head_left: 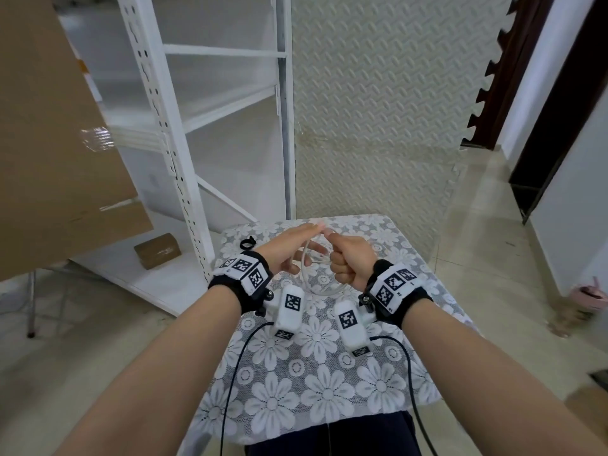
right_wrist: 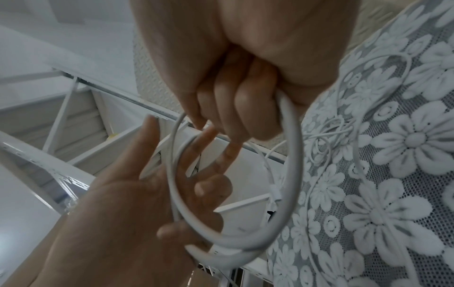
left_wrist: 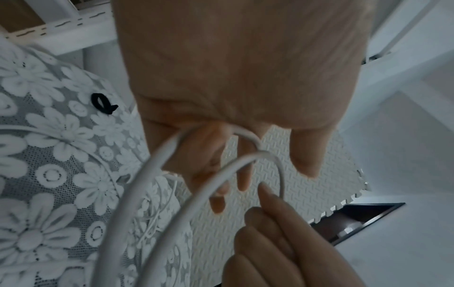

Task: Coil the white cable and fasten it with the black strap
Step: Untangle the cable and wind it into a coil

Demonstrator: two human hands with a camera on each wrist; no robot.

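The white cable (head_left: 316, 274) is looped into a few turns held in the air between my hands above the flowered table (head_left: 325, 383). My left hand (head_left: 296, 248) has its fingers through the loops (right_wrist: 172, 174), index stretched out and lower fingers curled over the cable. Gripping the far side of the coil (right_wrist: 291, 155) is my right hand (head_left: 348, 263), closed in a fist. In the left wrist view the cable (left_wrist: 157, 161) runs across the base of my left fingers (left_wrist: 213, 170). More thin cable (right_wrist: 343, 124) trails loose on the cloth. The black strap (head_left: 247, 242) (left_wrist: 103, 103) lies curled on the table's far left corner, untouched.
A white metal shelf rack (head_left: 184, 133) stands beyond the table to the left, with a large cardboard box (head_left: 56, 143) beside it. A patterned foam mat (head_left: 378, 110) covers the wall behind. Black sensor leads (head_left: 237, 373) hang from my wrists over the table's near edge.
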